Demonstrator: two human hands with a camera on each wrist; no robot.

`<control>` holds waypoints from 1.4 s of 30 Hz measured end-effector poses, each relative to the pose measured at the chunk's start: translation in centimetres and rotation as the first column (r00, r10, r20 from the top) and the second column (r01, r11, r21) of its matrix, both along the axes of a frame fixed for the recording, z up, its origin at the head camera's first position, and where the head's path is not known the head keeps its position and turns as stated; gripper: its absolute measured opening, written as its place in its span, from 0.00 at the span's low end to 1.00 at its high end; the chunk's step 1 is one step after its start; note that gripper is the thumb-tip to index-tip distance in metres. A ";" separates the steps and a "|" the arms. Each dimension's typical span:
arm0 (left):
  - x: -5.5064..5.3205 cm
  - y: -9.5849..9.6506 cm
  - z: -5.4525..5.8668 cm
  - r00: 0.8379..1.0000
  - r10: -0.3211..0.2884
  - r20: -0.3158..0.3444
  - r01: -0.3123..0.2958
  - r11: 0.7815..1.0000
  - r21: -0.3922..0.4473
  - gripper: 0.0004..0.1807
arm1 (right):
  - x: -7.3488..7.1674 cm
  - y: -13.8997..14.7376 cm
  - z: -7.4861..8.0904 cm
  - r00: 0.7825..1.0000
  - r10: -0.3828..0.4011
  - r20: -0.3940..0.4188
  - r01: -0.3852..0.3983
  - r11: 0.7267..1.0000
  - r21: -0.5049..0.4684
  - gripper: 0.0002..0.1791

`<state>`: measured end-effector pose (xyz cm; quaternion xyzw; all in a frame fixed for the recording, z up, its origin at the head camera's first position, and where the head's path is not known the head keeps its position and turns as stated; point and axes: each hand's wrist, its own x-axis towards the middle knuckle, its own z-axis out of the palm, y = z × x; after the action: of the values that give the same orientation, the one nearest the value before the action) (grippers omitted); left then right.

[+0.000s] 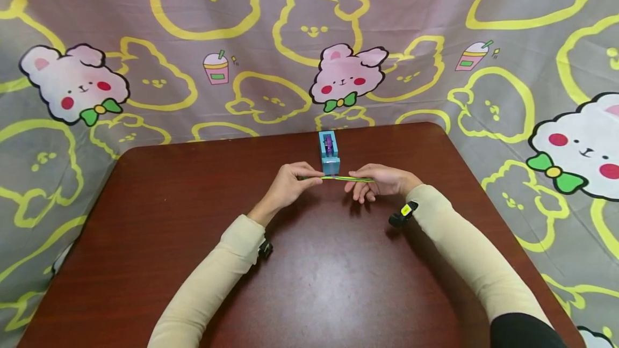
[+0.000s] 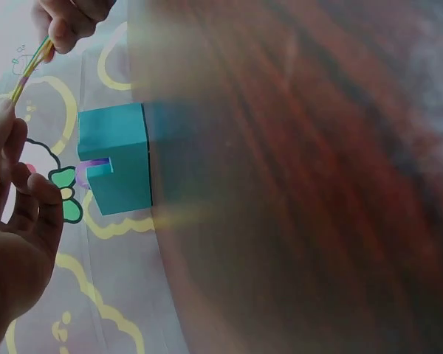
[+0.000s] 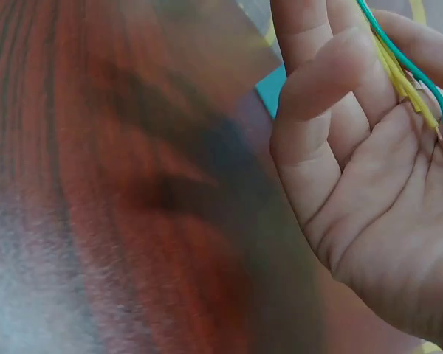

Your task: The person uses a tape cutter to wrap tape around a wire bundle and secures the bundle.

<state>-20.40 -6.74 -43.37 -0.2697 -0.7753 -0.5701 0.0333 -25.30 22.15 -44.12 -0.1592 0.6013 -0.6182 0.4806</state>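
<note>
A thin bundle of yellow and green wires (image 1: 340,178) runs level between the two hands, close in front of a blue tape dispenser (image 1: 331,166). My left hand (image 1: 288,183) pinches its left part between thumb and fingers. At the other end, my right hand (image 1: 383,180) holds the bundle between thumb and index finger, its other fingers loosely bent below. In the right wrist view the wire ends (image 3: 421,107) lie over the palm, a green wire beside several yellow ones. A small purple patch shows midway along the bundle (image 2: 29,70) in the left wrist view.
A purple tape roll (image 1: 329,145) sits inside the dispenser, near the back edge of the dark red-brown wooden table (image 1: 193,219). Behind and beside the table hangs a patterned cloth (image 1: 271,58). A small black device (image 1: 403,214) is on the right wrist.
</note>
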 end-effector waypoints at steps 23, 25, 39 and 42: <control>-0.2 0.2 -0.8 1.000 0.009 0.005 -0.009 1.000 0.008 0.09 | 0.4 0.7 2.6 0.882 -0.001 -0.472 0.066 0.990 0.121 0.19; -0.5 0.0 -0.8 1.000 -0.002 0.028 0.001 1.000 0.018 0.09 | 0.7 0.6 3.2 0.824 -0.007 -0.566 0.113 0.982 0.151 0.17; -3.4 -1.0 0.6 0.867 -0.009 0.499 0.132 0.968 -0.213 0.26 | 4.0 -0.5 4.3 0.422 0.054 -0.905 0.251 0.952 0.174 0.12; -4.0 -1.3 0.5 0.816 -0.049 0.575 0.197 0.960 -0.197 0.27 | 4.5 -0.5 4.1 0.206 0.128 -0.970 0.283 0.941 0.184 0.13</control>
<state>-24.44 -8.05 -42.82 -0.1408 -0.7959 -0.5239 -0.2687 -20.85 21.64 -40.03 -0.3998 0.8674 -0.2956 -0.0182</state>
